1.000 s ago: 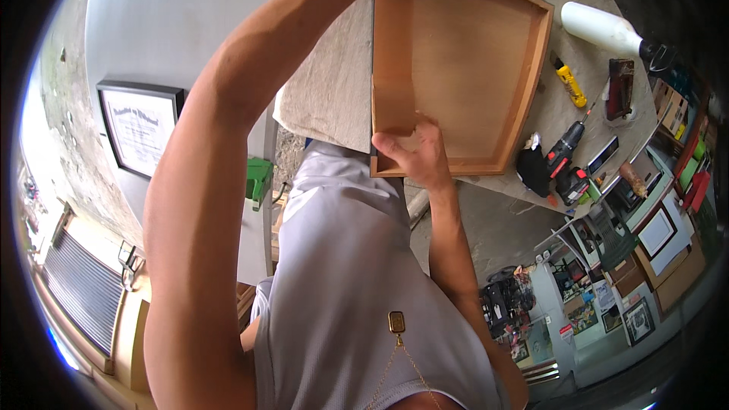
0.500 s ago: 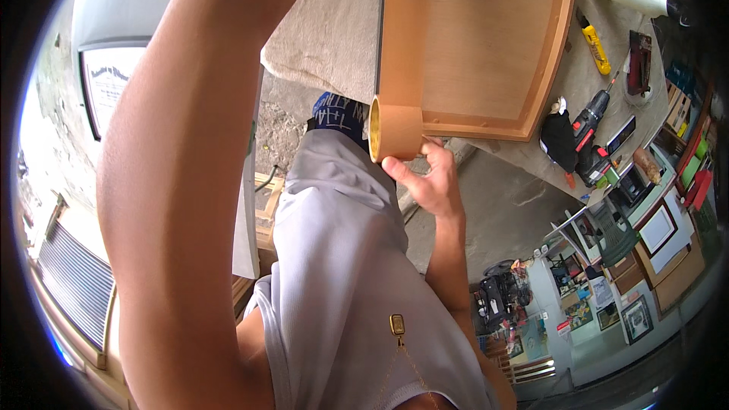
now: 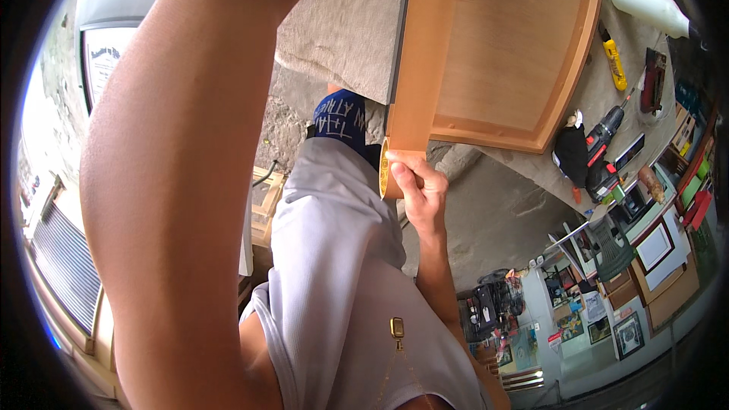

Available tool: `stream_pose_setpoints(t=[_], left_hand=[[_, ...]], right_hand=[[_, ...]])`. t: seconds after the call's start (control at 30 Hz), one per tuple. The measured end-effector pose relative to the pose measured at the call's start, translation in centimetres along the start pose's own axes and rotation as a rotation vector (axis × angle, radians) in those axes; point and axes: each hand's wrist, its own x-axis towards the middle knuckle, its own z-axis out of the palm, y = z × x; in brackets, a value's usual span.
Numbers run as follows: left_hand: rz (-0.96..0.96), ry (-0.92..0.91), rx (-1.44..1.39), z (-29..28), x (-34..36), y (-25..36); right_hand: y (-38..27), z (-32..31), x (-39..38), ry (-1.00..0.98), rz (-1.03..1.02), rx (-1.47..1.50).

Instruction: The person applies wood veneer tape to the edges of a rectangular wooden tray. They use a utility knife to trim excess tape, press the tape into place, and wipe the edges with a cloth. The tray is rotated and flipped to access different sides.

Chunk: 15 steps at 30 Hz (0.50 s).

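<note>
My right hand (image 3: 420, 193) grips a roll of brown packing tape (image 3: 393, 170) by its lower part, thumb over the side of the yellow core. A wide strip of tape (image 3: 424, 45) runs up from the roll along the left side of a shallow wooden tray or frame (image 3: 516, 53), which lies on a beige cloth-covered surface (image 3: 330, 15) with a dark strip at that side. My left forearm (image 3: 175, 182) crosses the left of the view upward; that hand is beyond the top edge, hidden from me.
At right on the worktop lie a white bottle (image 3: 645, 4), yellow cutter (image 3: 613, 61), cordless drill (image 3: 600, 144), black cloth (image 3: 569, 159) and phone (image 3: 630, 152). At left stands a grey panel with a framed document (image 3: 102, 61). Shelves with frames (image 3: 657, 243) are beyond the concrete floor (image 3: 501, 228).
My right hand has come off the frame's corner with the tape roll and pulled it downward, stretching the strip. My left hand has moved out of view at the top.
</note>
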Motion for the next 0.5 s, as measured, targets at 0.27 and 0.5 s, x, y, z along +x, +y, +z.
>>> stream_pose_setpoints(t=[0.27,0.5], left_hand=[[-0.042,-0.099,-0.028,-1.7,-0.3,0.7],[-0.034,-0.089,-0.051,-1.5,-0.3,0.5]], right_hand=[[4.5,0.1,0.4,0.04,0.091,0.201],[5.3,0.5,0.7,0.06,0.093,0.235]])
